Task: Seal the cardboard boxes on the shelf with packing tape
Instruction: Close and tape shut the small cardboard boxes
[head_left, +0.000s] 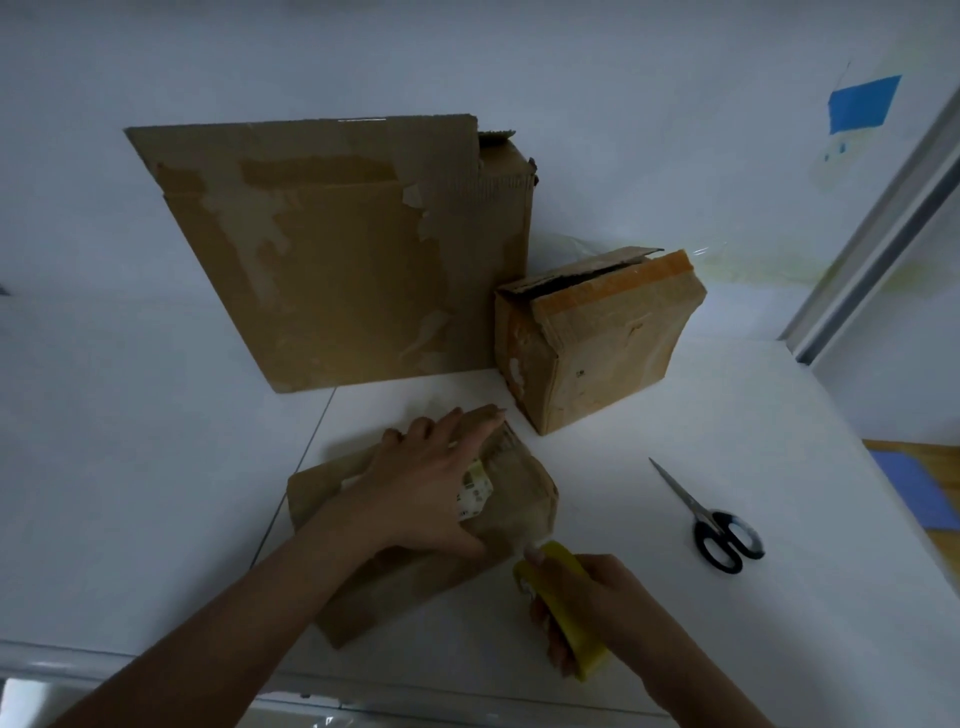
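Head: three boxes, one tape roll.

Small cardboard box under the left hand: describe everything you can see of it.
The small box is worn brown cardboard, lying flat and turned at an angle on the white shelf, nearest the person. A pale printed label shows on top, partly covered. The left hand presses flat on its top, fingers straight. The right hand holds a yellow tape roll by its near right corner; whether tape touches the box is unclear.

Three boxes, one tape, one scissors
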